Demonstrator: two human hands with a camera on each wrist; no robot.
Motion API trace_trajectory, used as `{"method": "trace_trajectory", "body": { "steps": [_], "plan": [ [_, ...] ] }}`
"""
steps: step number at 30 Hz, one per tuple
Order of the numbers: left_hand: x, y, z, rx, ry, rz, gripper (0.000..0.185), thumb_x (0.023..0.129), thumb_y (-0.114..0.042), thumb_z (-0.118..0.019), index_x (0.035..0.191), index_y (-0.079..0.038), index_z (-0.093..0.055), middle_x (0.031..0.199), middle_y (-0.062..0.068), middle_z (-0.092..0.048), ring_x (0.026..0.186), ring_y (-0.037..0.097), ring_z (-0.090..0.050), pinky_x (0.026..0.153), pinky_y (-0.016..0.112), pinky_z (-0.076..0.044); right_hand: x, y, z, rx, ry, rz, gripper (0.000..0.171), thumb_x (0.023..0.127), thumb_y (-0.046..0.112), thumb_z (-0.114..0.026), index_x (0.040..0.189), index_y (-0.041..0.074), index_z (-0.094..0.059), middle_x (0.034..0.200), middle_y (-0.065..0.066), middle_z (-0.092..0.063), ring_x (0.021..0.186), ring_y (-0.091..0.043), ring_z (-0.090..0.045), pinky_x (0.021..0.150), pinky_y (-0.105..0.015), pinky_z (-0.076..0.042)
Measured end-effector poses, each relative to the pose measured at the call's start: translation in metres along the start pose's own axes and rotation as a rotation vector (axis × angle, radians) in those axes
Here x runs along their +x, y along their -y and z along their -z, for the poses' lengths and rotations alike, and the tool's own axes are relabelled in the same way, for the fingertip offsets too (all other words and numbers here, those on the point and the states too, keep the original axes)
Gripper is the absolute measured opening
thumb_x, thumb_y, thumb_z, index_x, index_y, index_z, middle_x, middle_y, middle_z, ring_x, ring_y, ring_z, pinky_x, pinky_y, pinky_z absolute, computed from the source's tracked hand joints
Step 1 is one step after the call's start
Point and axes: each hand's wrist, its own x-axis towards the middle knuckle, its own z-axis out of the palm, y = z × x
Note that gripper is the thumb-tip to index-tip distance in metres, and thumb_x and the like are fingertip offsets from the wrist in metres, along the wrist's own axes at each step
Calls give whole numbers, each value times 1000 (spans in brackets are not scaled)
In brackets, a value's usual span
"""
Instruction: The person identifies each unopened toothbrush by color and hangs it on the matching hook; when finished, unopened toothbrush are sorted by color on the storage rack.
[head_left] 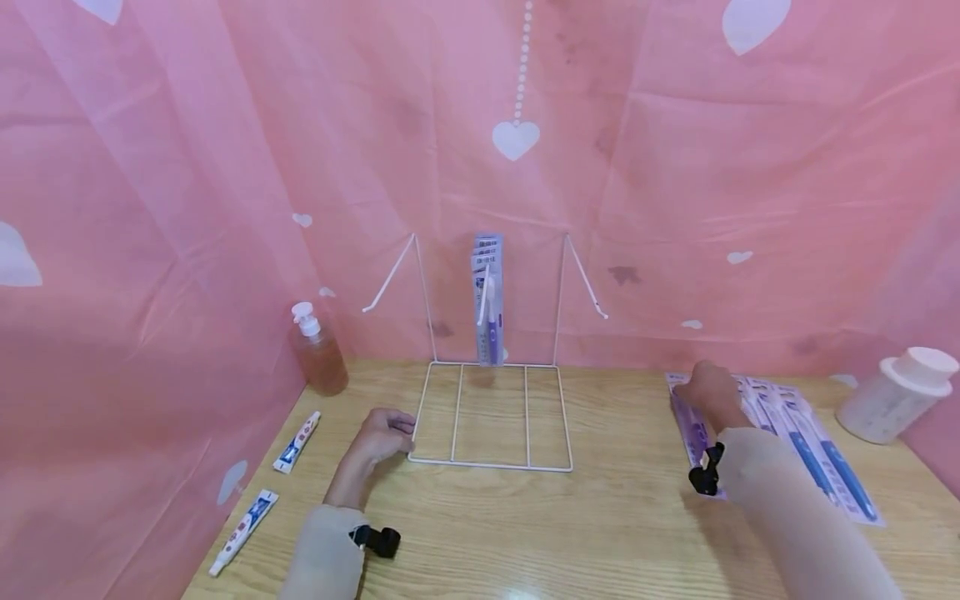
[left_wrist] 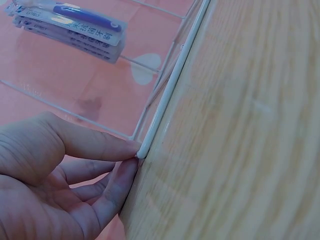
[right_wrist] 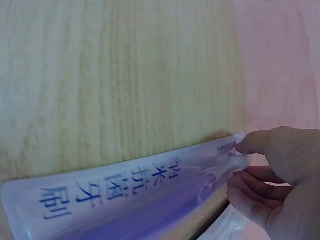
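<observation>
Near the bench (head_left: 615, 533)'s back edge, toward its right end, our right hand (head_left: 708, 396) pinches the top of a purple toothbrush pack (head_left: 692, 429), which stretches from our fingertips toward the front edge. Our left hand (head_left: 384, 435) pinches the wire rack (left_wrist: 174, 79)'s front left corner.

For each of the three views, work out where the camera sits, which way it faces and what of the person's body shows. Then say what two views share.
Head: worn on the head, facing forward and down over the table to the pink cloth; left hand, right hand and forearms show.
Left wrist: on that wrist, facing the rack corner; only the left hand shows, pinching it.
Right wrist: on that wrist, facing a pack; only the right hand shows, pinching one end.
Shared: head and left wrist both show the rack and hanging packs.
</observation>
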Motion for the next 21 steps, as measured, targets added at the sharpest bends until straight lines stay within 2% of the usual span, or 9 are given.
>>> {"method": "trace_trajectory", "body": {
  "steps": [8,12,16,21],
  "plan": [
    [0,1,-1,-18,7,-8,40,64,18,-70,103,11,-68,89,13,-63,83,23,-60,72,30,-53,0,3,0,-62,-5,44,24,81,15,-64,66,5,-48,62,-7,-49,58,-24,-48,51,-35,-41],
    [0,1,-1,-18,9,-3,39,64,18,-70,103,11,-68,89,13,-63,83,23,-60,71,30,-52,2,7,7,-78,-14,68,23,79,11,-63,64,6,-47,61,-7,-48,57,-24,-46,50,-35,-40],
    [-1,0,0,-19,0,-14,39,63,18,-69,102,12,-67,89,14,-64,82,23,-60,69,29,-52,3,20,17,-72,-61,110,25,81,10,-63,64,7,-45,61,-8,-48,56,-24,-46,48,-34,-38],
    [-1,-1,1,-21,6,-14,39,63,18,-69,102,12,-67,88,14,-63,82,23,-60,69,28,-52,-4,43,30,-80,-173,221,31,81,11,-61,58,10,-40,55,-4,-44,52,-22,-42,46,-35,-34]
  ]
}}
